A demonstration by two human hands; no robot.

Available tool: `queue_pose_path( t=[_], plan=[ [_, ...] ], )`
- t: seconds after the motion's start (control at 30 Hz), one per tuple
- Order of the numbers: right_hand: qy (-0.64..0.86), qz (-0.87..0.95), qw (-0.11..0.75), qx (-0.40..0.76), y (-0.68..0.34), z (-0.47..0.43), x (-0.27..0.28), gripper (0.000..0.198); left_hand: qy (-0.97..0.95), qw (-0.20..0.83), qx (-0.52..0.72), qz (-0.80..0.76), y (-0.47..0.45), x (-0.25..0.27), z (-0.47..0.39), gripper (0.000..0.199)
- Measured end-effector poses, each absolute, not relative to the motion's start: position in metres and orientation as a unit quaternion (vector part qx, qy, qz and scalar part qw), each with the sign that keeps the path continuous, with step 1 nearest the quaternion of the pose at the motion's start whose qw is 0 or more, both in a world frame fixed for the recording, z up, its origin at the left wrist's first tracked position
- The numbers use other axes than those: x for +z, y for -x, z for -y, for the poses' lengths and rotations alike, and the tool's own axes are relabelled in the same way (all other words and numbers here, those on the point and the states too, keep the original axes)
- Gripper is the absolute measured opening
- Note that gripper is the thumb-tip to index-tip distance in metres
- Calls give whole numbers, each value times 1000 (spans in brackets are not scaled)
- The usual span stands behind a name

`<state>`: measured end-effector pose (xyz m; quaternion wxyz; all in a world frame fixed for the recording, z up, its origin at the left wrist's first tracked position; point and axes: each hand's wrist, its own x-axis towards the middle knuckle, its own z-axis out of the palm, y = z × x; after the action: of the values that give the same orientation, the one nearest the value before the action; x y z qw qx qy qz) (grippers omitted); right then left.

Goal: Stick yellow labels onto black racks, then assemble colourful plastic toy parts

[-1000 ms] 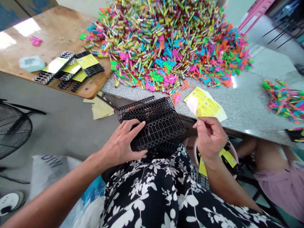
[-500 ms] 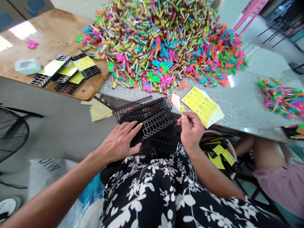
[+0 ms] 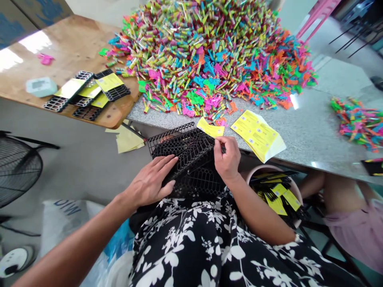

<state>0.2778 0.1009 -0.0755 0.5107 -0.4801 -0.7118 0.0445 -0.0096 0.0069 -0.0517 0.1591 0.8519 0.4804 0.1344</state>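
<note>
My left hand (image 3: 152, 179) lies with fingers stretched out on the left end of the black plastic grid trays (image 3: 191, 153), which are piled on my lap against the table edge. The top tray sits at a slant. My right hand (image 3: 228, 159) is closed in a pinch at the trays' right end, on a yellow sticker label (image 3: 211, 128). That label curves up above the trays' far right corner, printed side towards me. Right of this hand, a stack of yellow sticker sheets (image 3: 254, 133) overhangs the front edge of the stone table (image 3: 323, 135).
A big heap of colourful small plastic pieces (image 3: 194, 52) covers the table's middle, with a smaller pile (image 3: 359, 123) at right. Labelled black trays (image 3: 110, 85) lie on the wooden table. A bucket (image 3: 299, 191) holds more. Another person's leg (image 3: 344, 195) is at right; a fan (image 3: 20, 167) stands left.
My right hand has moved left to the trays, bringing the label over their far corner; its yellow side now faces me. My left hand has stayed on the trays.
</note>
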Motion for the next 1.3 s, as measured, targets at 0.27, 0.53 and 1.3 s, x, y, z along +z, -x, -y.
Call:
queue_pose_path(
  t=[0.27,0.53,1.3],
  plan=[
    [564,629,527,90,-289,-100,-75,19,-789,195,203,-546,21,-42,-4,77],
    [434,766,473,38,-331,-77,-22,11,-802,175,138,-554,0,-41,-14,96],
    [205,925,308,87,-284,-75,-41,23,-792,206,187,-543,1,-51,-15,125]
  ],
)
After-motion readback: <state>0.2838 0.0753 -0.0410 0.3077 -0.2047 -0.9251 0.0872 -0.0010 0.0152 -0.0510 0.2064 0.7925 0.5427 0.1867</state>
